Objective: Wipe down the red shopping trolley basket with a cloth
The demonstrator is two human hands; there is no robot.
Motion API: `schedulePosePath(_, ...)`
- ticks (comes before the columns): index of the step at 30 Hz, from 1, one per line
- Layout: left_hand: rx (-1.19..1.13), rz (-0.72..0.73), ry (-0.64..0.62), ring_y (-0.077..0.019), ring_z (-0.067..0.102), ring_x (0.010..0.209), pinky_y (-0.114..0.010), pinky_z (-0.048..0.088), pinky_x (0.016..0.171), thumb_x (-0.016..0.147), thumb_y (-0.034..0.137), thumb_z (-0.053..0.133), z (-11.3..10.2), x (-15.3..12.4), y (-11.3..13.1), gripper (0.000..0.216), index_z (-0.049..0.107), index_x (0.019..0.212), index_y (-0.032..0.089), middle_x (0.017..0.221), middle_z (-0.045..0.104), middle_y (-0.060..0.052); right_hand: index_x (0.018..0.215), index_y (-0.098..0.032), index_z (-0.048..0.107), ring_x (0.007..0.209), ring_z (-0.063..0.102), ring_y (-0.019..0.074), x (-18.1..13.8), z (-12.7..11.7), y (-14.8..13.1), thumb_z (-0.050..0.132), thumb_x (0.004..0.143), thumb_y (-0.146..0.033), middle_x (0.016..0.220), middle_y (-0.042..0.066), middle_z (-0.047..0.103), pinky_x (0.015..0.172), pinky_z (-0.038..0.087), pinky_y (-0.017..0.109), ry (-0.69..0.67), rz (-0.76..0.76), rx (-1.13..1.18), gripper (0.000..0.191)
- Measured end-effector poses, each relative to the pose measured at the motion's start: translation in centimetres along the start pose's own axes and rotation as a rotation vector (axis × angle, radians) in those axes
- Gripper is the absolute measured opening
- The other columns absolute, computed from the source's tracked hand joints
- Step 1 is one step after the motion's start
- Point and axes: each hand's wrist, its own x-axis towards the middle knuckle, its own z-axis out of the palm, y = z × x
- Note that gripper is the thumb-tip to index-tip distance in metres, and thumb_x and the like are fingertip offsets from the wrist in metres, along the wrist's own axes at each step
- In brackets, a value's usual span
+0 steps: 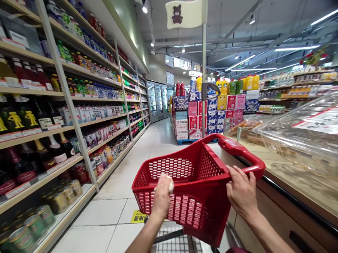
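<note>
A red plastic shopping basket (195, 170) sits tilted on a cart frame in front of me. My left hand (161, 197) is closed round a small white cloth (170, 183) and presses it against the basket's near rim. My right hand (242, 191) grips the rim just below the red handle (242, 153), fingers curled over the edge. A pole with a white flag bearing a bear (186, 13) rises from the cart behind the basket.
Shelves of bottles and cans (41, 125) line the left of the aisle. A counter with a clear food display cover (310, 132) runs along the right. Stacked boxes and jugs (213, 110) stand ahead, with fridges (157, 100) at the far end. The floor is white tile (114, 199).
</note>
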Motion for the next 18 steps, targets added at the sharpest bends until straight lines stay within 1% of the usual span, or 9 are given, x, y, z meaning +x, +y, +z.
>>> schedulePosePath(2, -0.001, -0.092, 0.041, -0.0226, 0.03, 0.127, -0.048, 0.031, 0.103, 0.076, -0.003, 0.033, 0.0, 0.4, 0.5, 0.055, 0.043, 0.125, 0.02, 0.134, 0.042, -0.009, 0.124, -0.016, 0.042, 0.11, 0.049, 0.0222, 0.2, -0.2, 0.5, 0.038, 0.073, -0.011, 0.112, 0.008, 0.06, 0.103, 0.018, 0.048, 0.009, 0.007, -0.015, 0.051)
schedulePosePath(3, -0.021, -0.081, 0.032, -0.0226, 0.03, 0.127, -0.048, 0.032, 0.103, 0.076, -0.003, 0.033, 0.3, 0.7, 1.5, 0.055, 0.043, 0.125, 0.02, 0.134, 0.042, -0.009, 0.125, -0.016, 0.041, 0.11, 0.049, 0.022, 0.3, -0.3, 0.7, 0.038, 0.073, -0.011, 0.112, 0.008, 0.06, 0.103, 0.019, 0.047, 0.004, -0.002, -0.008, 0.053)
schedulePosePath(6, -0.125, 0.141, -0.074, -0.0204, 0.028, 0.128, -0.045, 0.033, 0.103, 0.077, -0.004, 0.032, 1.6, 1.7, 5.6, 0.057, 0.038, 0.128, 0.021, 0.138, 0.036, -0.008, 0.127, -0.017, 0.039, 0.109, 0.05, 0.0213, 0.5, -0.4, 1.2, 0.038, 0.072, -0.01, 0.113, 0.008, 0.059, 0.103, 0.02, 0.046, 0.015, -0.012, 0.006, 0.055)
schedulePosePath(8, -0.152, 0.227, -0.103, -0.0198, 0.027, 0.129, -0.043, 0.033, 0.104, 0.078, -0.002, 0.034, 1.9, 2.3, 7.2, 0.055, 0.039, 0.128, 0.021, 0.138, 0.036, -0.007, 0.127, -0.017, 0.038, 0.109, 0.05, 0.0213, 0.7, -0.6, 1.9, 0.038, 0.073, -0.011, 0.113, 0.009, 0.059, 0.103, 0.019, 0.047, 0.05, 0.021, -0.017, 0.054)
schedulePosePath(9, -0.148, 0.205, -0.092, -0.0197, 0.029, 0.128, -0.043, 0.033, 0.103, 0.078, -0.002, 0.033, 1.9, 2.5, 7.4, 0.054, 0.041, 0.127, 0.02, 0.137, 0.038, -0.008, 0.127, -0.017, 0.038, 0.109, 0.05, 0.0215, 0.7, -0.8, 2.3, 0.038, 0.074, -0.011, 0.113, 0.009, 0.059, 0.102, 0.019, 0.048, 0.065, 0.043, -0.033, 0.053)
schedulePosePath(12, -0.11, 0.016, 0.009, -0.0208, 0.037, 0.124, -0.045, 0.035, 0.102, 0.079, -0.001, 0.031, 1.5, 3.2, 6.6, 0.049, 0.046, 0.122, 0.018, 0.129, 0.048, -0.009, 0.127, -0.017, 0.038, 0.111, 0.049, 0.0217, 0.9, -1.1, 3.4, 0.038, 0.074, -0.012, 0.114, 0.009, 0.058, 0.102, 0.019, 0.048, 0.078, 0.068, -0.049, 0.053)
schedulePosePath(14, -0.111, 0.003, 0.033, -0.0214, 0.039, 0.123, -0.045, 0.037, 0.101, 0.081, 0.001, 0.031, 1.8, 4.1, 7.5, 0.045, 0.048, 0.12, 0.017, 0.125, 0.051, -0.01, 0.127, -0.018, 0.038, 0.112, 0.048, 0.0214, 1.0, -1.3, 3.7, 0.038, 0.074, -0.011, 0.114, 0.008, 0.058, 0.103, 0.02, 0.047, 0.07, 0.05, -0.031, 0.053)
schedulePosePath(15, -0.121, 0.063, 0.018, -0.0214, 0.039, 0.123, -0.043, 0.038, 0.101, 0.082, 0.003, 0.033, 2.3, 4.7, 8.7, 0.043, 0.048, 0.12, 0.016, 0.125, 0.051, -0.011, 0.126, -0.019, 0.038, 0.112, 0.048, 0.0214, 1.0, -1.3, 3.7, 0.038, 0.074, -0.011, 0.113, 0.007, 0.059, 0.102, 0.02, 0.046, 0.068, 0.046, -0.023, 0.052)
schedulePosePath(18, -0.128, 0.355, -0.026, -0.0213, 0.03, 0.128, -0.04, 0.037, 0.102, 0.086, 0.01, 0.035, 3.6, 6.1, 13.5, 0.039, 0.043, 0.124, 0.013, 0.134, 0.042, -0.012, 0.126, -0.019, 0.038, 0.109, 0.05, 0.0208, 1.0, -1.4, 3.9, 0.038, 0.075, -0.013, 0.11, 0.007, 0.06, 0.102, 0.02, 0.046, 0.059, 0.051, -0.017, 0.051)
